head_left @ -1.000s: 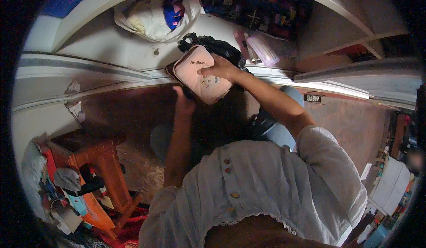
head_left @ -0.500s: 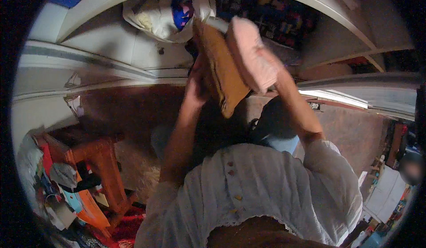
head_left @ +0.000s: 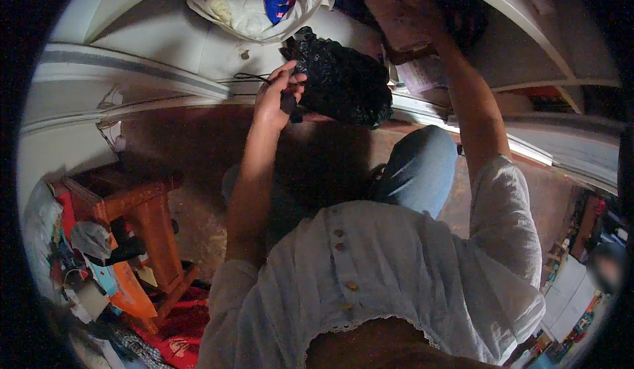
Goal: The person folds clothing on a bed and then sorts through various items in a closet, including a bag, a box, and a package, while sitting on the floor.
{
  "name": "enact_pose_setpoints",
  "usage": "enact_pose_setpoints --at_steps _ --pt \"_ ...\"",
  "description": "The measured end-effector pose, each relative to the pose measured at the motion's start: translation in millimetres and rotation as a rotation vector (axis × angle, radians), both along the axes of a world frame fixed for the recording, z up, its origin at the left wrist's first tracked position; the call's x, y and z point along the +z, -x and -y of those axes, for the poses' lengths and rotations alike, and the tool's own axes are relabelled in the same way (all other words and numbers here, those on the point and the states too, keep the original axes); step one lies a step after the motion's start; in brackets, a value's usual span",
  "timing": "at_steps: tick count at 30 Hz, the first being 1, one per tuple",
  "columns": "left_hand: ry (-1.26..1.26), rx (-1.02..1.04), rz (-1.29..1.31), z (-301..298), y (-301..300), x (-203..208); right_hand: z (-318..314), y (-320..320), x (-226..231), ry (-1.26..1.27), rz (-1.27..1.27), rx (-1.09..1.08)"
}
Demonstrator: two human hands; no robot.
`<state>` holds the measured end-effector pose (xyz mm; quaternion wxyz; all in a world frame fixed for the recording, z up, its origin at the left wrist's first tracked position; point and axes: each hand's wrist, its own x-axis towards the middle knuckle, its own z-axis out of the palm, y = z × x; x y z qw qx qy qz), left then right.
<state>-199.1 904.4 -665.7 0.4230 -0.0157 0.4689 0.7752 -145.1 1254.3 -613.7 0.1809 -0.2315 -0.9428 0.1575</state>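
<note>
My left hand (head_left: 274, 98) is curled round a small black object (head_left: 288, 103) with a thin cord loop; its exact kind cannot be made out. Right beside its fingertips lies a crumpled black plastic bag (head_left: 347, 81), at the front of the white cupboard floor. My right arm reaches deep into the cupboard, and my right hand (head_left: 426, 19) is in shadow there, against a pink pouch (head_left: 393, 19). Its fingers are hard to see. A brown edge shows under the pouch, above a pale purple packet (head_left: 422, 75).
A white plastic bag (head_left: 244, 22) with pale and blue things stands at the cupboard's back left. White sliding rails (head_left: 132, 72) run along its front edge. A wooden stool (head_left: 145, 217) stands at my left, with papers and cloth beside it; a white box (head_left: 568, 296) lies lower right.
The brown zipped pouch has left my left hand. My right hand has carried the pink pouch farther into the cupboard, to the right. The black plastic bag has come into plain view.
</note>
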Motion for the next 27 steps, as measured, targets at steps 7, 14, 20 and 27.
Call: enact_pose_setpoints --at_steps 7,14,20,27 --pt "-0.569 0.179 0.24 -42 -3 13 98 -9 -27 0.396 -0.221 0.443" --pt "-0.23 -0.27 -0.48 -68 -9 31 140 -49 -89 0.993 0.131 0.29" --pt "1.013 0.196 -1.239 -27 5 -109 66 -30 -170 0.16 0.138 0.407" --pt "0.597 0.282 -0.998 23 5 -102 128 -33 -86 0.635 0.123 0.246"
